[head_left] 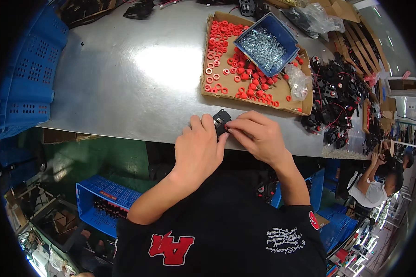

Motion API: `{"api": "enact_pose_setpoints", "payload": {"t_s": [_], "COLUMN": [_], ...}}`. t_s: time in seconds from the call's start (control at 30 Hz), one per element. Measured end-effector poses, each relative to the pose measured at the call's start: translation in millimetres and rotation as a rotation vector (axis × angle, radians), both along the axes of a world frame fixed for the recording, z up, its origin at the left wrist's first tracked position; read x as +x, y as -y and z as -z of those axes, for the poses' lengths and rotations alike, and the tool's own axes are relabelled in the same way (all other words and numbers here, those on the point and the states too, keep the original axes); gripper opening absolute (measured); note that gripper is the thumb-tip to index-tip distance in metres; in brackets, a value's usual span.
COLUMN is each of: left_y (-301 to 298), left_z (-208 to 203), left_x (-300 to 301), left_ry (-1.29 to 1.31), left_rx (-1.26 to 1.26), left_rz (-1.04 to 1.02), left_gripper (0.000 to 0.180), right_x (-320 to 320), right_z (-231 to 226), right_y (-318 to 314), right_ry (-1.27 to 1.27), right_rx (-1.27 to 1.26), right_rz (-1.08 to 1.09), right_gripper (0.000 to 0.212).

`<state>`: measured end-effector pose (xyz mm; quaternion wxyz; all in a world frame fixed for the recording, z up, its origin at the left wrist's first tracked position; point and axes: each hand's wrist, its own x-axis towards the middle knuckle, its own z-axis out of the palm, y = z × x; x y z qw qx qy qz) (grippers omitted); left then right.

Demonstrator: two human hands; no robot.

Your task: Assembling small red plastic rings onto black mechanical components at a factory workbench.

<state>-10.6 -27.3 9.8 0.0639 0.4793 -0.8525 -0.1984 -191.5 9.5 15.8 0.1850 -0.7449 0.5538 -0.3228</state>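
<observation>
While the left hand (196, 147) curls round a small black part (223, 121) with thumb and bent fingers, the right hand (260, 138) brings thumb and forefinger nearly together at its right edge; whether that pinch grips the part itself or something tiny, I cannot tell. The part, flat and roughly rectangular (a bright metallic piece shows on its face), is held up tilted near the front edge of the bench (120, 92), whose smooth grey metal throws back a white glare. Just beyond lies a shallow cardboard tray (284, 107), scattered with glossy red rings (221, 28) and rounded red knobs (254, 85) with thin metal stems. A square blue bin (284, 31) sits tilted in it, full of small shiny metal pieces (262, 48), near a crumpled clear bag (299, 82). To the right spreads a tangle of black assemblies (330, 99) with thin red wires; at far left stands a perforated blue crate (30, 64).
</observation>
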Motion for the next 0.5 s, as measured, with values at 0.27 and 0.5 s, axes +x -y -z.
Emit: {"api": "enact_pose_setpoints", "payload": {"t_s": [0.27,0.5], "left_y": [-1,-1], "left_z": [3,-1], "left_x": [1,-1], "left_ry": [0.002,0.01], "left_rx": [-0.008,-0.008], "left_rz": [0.003,0.006], "left_gripper": [0.042,0.042], "right_x": [6,-12], "right_z": [-12,14], "right_y": [4,-17], "right_ry": [0.204,0.204], "right_rx": [0.173,0.098], "right_rz": [0.125,0.079], "right_gripper": [0.018,0.028]}}
